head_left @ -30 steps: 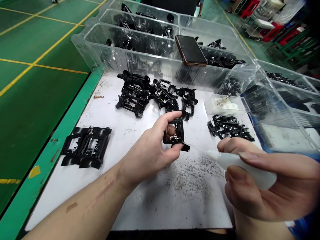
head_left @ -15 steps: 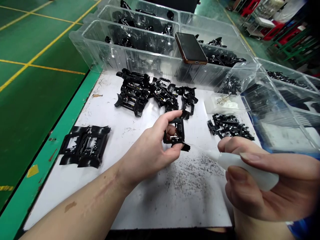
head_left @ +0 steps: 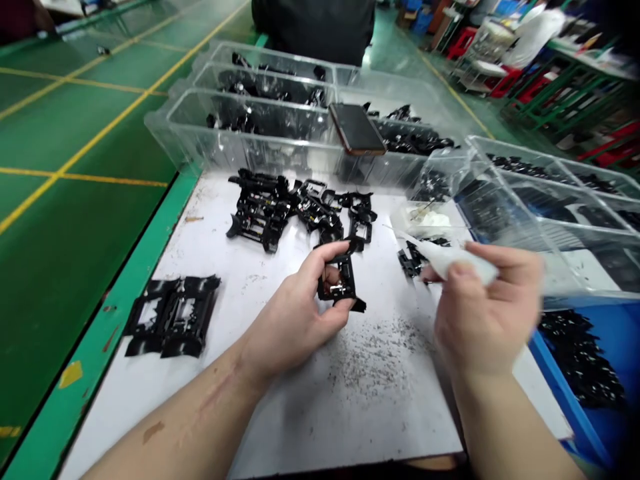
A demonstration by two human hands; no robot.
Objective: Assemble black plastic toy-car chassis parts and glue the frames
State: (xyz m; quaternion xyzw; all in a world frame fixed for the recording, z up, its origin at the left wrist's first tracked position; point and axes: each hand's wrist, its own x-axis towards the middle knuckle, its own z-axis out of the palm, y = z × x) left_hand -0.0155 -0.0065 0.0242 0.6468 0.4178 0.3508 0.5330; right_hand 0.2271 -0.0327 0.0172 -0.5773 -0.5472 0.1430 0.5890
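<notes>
Near the middle of the white work surface, my left hand (head_left: 305, 307) is closed on a black plastic frame part (head_left: 345, 277), thumb below and index finger above. My right hand (head_left: 487, 313), slightly blurred, grips a white squeeze bottle (head_left: 450, 259) whose thin nozzle points up and left, apart from the frame part. Behind the nozzle lies a pile of small black pieces (head_left: 411, 259). More black frames (head_left: 260, 210) are heaped beyond my left hand, and two frames (head_left: 173, 317) sit side by side at the left.
Clear divided bins (head_left: 280, 140) with black parts stand at the back, a phone (head_left: 357, 128) resting on their edge. A small clear tray (head_left: 400, 217) holds white material. Right are more clear bins (head_left: 555, 193) and a blue container (head_left: 555, 387). A person's dark back shows behind.
My right hand has drawn the bottle away from the frame part and tilted its nozzle upward. My left hand still holds the part. The camera view has shifted, showing more of the background.
</notes>
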